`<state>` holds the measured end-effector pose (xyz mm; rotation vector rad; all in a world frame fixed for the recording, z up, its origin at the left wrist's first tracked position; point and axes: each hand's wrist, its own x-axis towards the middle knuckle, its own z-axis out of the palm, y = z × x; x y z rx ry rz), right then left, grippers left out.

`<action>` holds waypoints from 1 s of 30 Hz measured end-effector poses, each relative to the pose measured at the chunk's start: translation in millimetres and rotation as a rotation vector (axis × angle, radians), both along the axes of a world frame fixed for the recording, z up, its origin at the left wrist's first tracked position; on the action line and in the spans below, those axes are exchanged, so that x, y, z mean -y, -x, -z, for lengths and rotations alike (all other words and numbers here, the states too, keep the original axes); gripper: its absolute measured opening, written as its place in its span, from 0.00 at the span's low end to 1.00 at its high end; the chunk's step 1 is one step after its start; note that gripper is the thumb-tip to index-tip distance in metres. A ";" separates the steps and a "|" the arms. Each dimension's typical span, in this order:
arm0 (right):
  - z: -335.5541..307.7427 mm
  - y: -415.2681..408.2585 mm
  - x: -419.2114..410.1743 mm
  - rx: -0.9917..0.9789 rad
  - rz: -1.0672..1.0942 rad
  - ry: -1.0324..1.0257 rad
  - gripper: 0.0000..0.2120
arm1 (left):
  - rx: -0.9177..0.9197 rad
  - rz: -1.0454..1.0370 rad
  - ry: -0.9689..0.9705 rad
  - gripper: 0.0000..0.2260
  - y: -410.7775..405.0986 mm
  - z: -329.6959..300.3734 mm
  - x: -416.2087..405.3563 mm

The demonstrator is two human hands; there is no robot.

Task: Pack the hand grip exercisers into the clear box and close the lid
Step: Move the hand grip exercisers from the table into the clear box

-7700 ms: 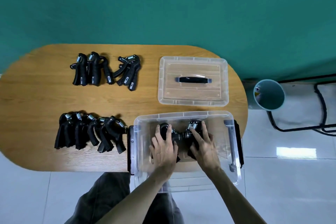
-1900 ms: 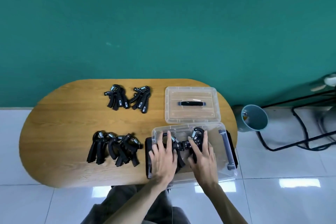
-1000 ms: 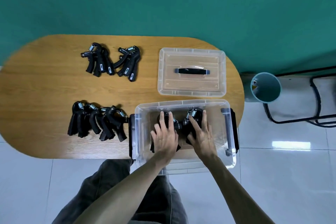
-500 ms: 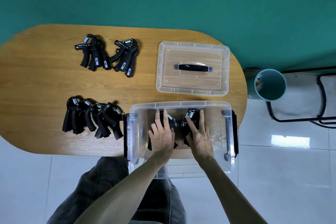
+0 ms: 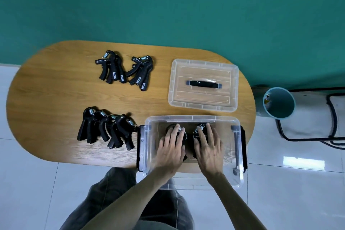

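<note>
Oval wooden table [image 5: 46, 87] against a green wall: inside the clear box [image 5: 238, 155], left hand [image 5: 170, 150] and right hand [image 5: 208, 147] press flat-fingered on two hand grip exercisers [image 5: 188, 136]. Risk: stacked unevenly, they'd block the lid [image 5: 203, 85].

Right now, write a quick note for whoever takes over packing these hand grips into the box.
Left hand and right hand: both inside the clear box, fingers straight, pressing on the grips already in it.
Near pile of grips lies left of the box; far pile sits at the table's back.
Lid lies behind the box, off.
Done: first few grips in.
Left: pack both piles, then close the lid.
</note>
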<state>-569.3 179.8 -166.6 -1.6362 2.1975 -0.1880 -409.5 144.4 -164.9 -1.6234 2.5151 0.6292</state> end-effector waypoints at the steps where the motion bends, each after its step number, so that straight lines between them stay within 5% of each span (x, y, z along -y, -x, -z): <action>1: -5.8 -1.7 2.3 0.002 -0.013 0.035 0.23 | -0.018 0.034 0.017 0.27 -5.0 -5.6 3.6; 11: -79.8 -53.0 75.7 -0.061 -0.162 0.279 0.20 | -0.074 -0.111 0.139 0.23 -74.2 -63.3 61.8; 20: -89.7 -178.0 145.2 -0.141 -0.446 0.125 0.23 | 0.071 -0.321 -0.002 0.26 -199.7 -58.6 96.7; 30: -45.2 -284.1 192.4 -0.238 -0.479 -0.038 0.24 | 0.231 -0.379 -0.246 0.29 -332.5 -9.3 103.1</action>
